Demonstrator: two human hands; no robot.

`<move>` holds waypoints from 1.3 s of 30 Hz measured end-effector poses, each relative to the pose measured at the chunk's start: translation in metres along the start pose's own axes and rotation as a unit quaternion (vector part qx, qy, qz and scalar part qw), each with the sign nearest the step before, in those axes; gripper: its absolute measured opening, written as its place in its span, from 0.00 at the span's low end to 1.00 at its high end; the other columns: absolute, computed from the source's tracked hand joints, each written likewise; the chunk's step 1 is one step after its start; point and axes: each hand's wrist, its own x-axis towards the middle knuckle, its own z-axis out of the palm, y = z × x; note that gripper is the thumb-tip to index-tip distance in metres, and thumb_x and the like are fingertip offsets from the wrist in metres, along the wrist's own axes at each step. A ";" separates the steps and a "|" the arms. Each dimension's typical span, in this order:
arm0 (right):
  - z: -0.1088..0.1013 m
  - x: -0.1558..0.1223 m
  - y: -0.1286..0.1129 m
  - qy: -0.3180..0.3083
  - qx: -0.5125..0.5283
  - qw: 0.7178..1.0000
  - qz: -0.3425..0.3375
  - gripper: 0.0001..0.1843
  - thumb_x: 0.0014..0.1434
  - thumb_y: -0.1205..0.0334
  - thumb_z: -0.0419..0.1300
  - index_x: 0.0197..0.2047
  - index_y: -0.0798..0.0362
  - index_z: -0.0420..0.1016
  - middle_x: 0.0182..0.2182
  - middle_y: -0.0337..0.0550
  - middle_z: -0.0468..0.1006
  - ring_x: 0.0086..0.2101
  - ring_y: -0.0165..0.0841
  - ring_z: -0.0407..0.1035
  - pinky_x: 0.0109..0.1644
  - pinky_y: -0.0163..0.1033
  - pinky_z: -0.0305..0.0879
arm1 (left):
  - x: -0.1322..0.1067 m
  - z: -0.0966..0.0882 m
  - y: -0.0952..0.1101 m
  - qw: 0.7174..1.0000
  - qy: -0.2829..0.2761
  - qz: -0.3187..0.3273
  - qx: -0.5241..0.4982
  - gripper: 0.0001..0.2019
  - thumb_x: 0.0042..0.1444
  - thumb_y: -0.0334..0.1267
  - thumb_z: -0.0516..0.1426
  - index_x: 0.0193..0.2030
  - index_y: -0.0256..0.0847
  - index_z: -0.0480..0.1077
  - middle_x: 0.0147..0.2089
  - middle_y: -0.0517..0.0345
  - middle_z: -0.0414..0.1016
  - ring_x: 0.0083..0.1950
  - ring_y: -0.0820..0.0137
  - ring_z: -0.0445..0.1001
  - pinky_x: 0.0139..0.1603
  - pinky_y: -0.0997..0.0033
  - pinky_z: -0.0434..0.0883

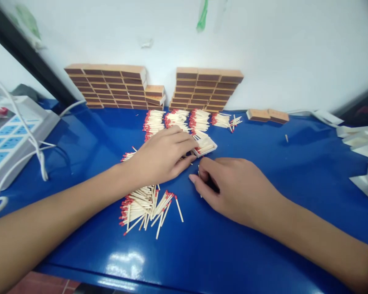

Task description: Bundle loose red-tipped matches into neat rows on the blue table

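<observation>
Take the white tray [207, 151] as your clock's centre. The power strip [10, 130] sits well off at 9 o'clock, the left stack of matchboxes [110, 86] at 10. Your left hand [164, 153], close in at 9, appears to grasp the tray's end between fingers and thumb. A loose heap of matches [139, 202] lies at 8; the right stack of matchboxes [204, 87] stands at 12. Your right hand [233, 185], near 4, is curled; I cannot tell whether it pinches anything. 2 separate boxes [259, 116] lie at 2.

The step in hand looks like arranging matches in the tray; your next move probably calls for a steady left hold and light right fingertips.
</observation>
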 end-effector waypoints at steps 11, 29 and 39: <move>-0.006 -0.003 -0.003 0.010 -0.087 0.993 -0.083 0.18 0.72 0.49 0.56 0.36 0.53 0.72 0.29 0.44 0.79 0.33 0.37 0.75 0.32 0.40 0.52 | -0.003 0.001 -0.001 0.999 0.032 0.006 0.005 0.15 0.72 0.43 0.55 0.55 0.38 0.77 0.53 0.52 0.82 0.53 0.62 0.77 0.57 0.57 0.74; -0.030 0.004 0.007 -0.200 0.019 0.980 0.010 0.13 0.75 0.54 0.53 0.46 0.54 0.73 0.40 0.46 0.83 0.38 0.38 0.78 0.35 0.39 0.55 | -0.003 0.001 -0.005 0.986 0.158 0.039 0.023 0.17 0.66 0.38 0.63 0.59 0.37 0.72 0.47 0.52 0.82 0.48 0.64 0.79 0.51 0.61 0.78; -0.035 0.007 0.030 -0.150 -0.066 0.986 0.002 0.12 0.76 0.57 0.51 0.44 0.54 0.70 0.35 0.45 0.82 0.32 0.37 0.77 0.31 0.38 0.48 | -0.004 0.003 -0.010 0.980 0.197 0.034 0.019 0.20 0.64 0.40 0.65 0.61 0.38 0.72 0.46 0.51 0.82 0.46 0.65 0.80 0.49 0.62 0.80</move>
